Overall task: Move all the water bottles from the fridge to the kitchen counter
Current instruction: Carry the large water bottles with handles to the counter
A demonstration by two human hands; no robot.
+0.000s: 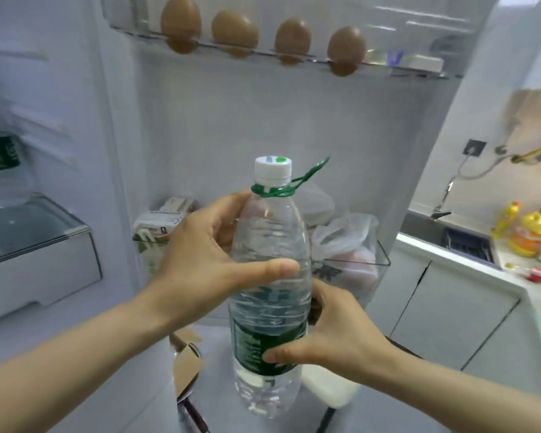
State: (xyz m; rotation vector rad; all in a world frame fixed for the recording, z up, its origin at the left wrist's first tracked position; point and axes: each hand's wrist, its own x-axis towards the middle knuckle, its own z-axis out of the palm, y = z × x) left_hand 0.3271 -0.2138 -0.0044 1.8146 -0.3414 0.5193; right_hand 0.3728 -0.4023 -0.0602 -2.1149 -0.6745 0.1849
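Note:
A clear water bottle (270, 245) with a white cap, a green neck strap and a dark green label stands upright in the air in front of the open fridge door. My left hand (210, 254) grips its upper body from the left. My right hand (334, 332) wraps the label band from the right. A second water bottle (0, 164) with the same green label stands on a glass shelf (44, 226) inside the fridge at the far left, partly cut off by the frame edge.
Several brown eggs (235, 34) sit in the upper door rack. A lower door bin (353, 264) holds cartons and plastic bags. The kitchen counter (469, 260) with a sink, a tap and yellow bottles (531, 232) runs along the right.

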